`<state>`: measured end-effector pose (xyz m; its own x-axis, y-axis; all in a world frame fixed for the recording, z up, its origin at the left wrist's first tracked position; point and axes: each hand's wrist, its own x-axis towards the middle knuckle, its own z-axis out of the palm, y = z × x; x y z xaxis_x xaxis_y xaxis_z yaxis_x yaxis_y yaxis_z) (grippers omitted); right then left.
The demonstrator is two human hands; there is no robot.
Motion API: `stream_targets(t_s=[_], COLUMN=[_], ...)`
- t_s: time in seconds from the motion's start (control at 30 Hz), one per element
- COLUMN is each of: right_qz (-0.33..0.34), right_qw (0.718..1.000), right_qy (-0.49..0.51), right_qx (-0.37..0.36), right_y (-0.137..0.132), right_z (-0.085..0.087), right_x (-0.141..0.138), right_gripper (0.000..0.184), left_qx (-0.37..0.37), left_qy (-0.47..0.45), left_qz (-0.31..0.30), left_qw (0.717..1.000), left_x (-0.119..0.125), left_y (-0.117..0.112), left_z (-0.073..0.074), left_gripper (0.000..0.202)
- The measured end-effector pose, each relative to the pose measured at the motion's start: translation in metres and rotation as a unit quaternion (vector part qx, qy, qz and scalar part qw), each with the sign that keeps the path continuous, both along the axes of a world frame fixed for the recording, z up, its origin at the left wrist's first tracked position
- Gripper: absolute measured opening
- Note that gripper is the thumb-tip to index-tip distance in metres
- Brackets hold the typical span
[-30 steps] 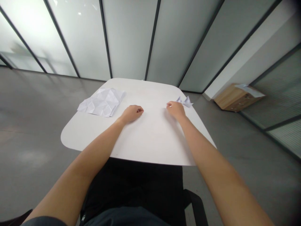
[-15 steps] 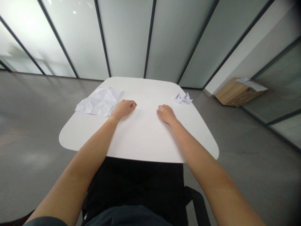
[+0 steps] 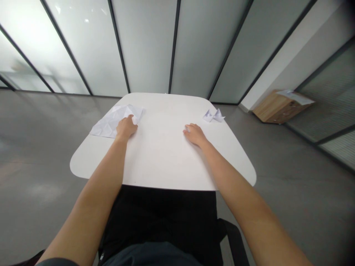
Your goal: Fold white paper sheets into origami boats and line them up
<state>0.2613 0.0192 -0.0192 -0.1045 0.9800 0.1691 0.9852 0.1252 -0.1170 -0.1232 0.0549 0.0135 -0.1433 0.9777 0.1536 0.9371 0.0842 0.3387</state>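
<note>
My left hand (image 3: 126, 127) lies on the near right corner of a stack of creased white paper sheets (image 3: 108, 123) at the table's far left, its fingers bent together on the top sheet. On the white table (image 3: 163, 162), right of centre, my right hand (image 3: 194, 133) rests loosely curled with nothing in it. A small folded white paper figure (image 3: 213, 115) sits near the far right edge, a short way beyond my right hand and apart from it.
The table has rounded corners and stands on a grey floor. Frosted glass walls with dark frames run behind it. A wooden box (image 3: 273, 107) with a paper on top sits on the floor at the right. A black chair is under me.
My left hand moved left from the table's middle onto the creased sheets. My right hand drew back from the folded figure, leaving it on the table, and has settled nearer the centre.
</note>
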Motion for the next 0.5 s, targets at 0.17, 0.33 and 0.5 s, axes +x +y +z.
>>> stream_targets(t_s=[0.17, 0.33, 0.5], right_qz=[0.002, -0.002, -0.004], right_qw=[1.000, 1.000, 1.000], right_qy=[0.004, 0.007, 0.007], right_qx=[0.003, 0.004, -0.002], right_y=[0.000, 0.000, 0.000], right_z=[-0.001, -0.001, 0.001], right_x=[0.001, 0.001, 0.000], right_gripper=[0.041, 0.041, 0.040], left_qx=[0.011, 0.046, 0.037], left_qy=[-0.049, -0.040, -0.016], left_qz=[0.028, 0.020, -0.037], left_qw=[0.998, 0.998, 0.998], left_x=[0.007, 0.018, 0.021], left_y=[-0.003, -0.007, -0.006], left_z=[0.011, 0.013, 0.003], left_gripper=[0.047, 0.042, 0.053])
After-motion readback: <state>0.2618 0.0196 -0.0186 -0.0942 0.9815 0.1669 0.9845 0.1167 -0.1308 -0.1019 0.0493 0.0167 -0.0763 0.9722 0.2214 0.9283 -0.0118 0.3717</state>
